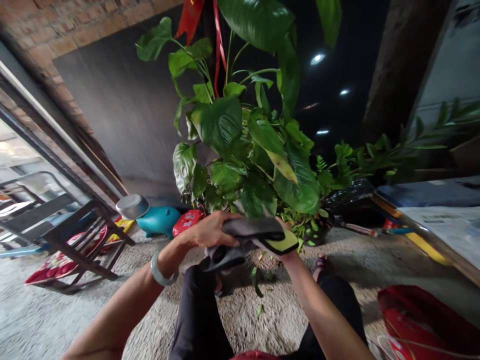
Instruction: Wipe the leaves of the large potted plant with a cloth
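Note:
My left hand (216, 229) is closed round the left end of a folded grey fabric item (255, 228), with a green jade-like bangle on the wrist. The fabric has a yellow-green panel edged in black at its right end. My right hand (288, 254) grips that right end from beneath, its fingers mostly hidden by the cloth. Both hands hold the item above my knees, just in front of a large leafy potted plant (221, 125). What exactly the fabric item is, I cannot make out.
On the left are a wooden folding chair (80, 240), a teal pig-shaped object (159, 221), a metal bowl (132, 205) and a red item (187, 221). To the right stand a low table (446, 220) and a red bag (420, 315). Fallen leaves (259, 311) lie on the rough floor.

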{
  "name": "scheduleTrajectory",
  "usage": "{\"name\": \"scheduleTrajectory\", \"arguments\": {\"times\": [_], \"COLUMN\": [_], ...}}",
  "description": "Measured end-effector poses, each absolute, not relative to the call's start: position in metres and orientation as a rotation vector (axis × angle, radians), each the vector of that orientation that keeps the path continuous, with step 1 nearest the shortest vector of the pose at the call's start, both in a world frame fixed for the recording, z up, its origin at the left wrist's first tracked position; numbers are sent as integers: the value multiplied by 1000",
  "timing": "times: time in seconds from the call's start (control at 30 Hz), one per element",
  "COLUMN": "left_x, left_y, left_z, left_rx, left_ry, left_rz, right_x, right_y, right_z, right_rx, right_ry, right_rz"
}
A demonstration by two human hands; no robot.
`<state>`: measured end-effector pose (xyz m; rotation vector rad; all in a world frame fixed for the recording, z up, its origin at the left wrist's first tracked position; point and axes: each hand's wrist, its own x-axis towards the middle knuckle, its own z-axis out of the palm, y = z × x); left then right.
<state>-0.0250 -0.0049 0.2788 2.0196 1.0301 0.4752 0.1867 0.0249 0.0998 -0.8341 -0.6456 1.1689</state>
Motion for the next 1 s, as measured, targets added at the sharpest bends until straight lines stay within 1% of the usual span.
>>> {"name": "scheduleTrajectory", "arguments": {"times": [0.1,0.17,0.2,0.23,0.27,0.37,0.47,0.57,0.7,0.9,1.0], "left_x": [-20,-14,-12,-11,-11,-20,-32,-36,-26,15,47], "left_y": [13,30,36,39,39,20,-4,-13,-6,8,20], "left_z": [303,305,301,293,284,257,248,256,271,293,303], "left_rx": [2115,2134,2143,2157,2170,2071,1894,1821,1814,1899,1968], "left_ry": [1252,1410,1480,1521,1510,1197,993,1002,1013,1009,1038], "left_rz": [998,1254,1263,1181,1021,440,228,189,231,504,813], "right_x": [181,176,175,175,175,183,198,217,249,288,287], "right_y": [24,22,22,22,22,22,17,12,20,51,52], "right_z": [98,99,100,102,105,111,110,103,98,113,117], "right_rx": [-897,-914,-909,-899,-884,-844,-838,-875,-905,-774,-774], "right_ry": [-603,-601,-613,-630,-650,-685,-686,-575,-381,-328,-314], "right_rz": [1145,1137,1145,1158,1174,1214,1243,1268,1186,1142,1120]}}
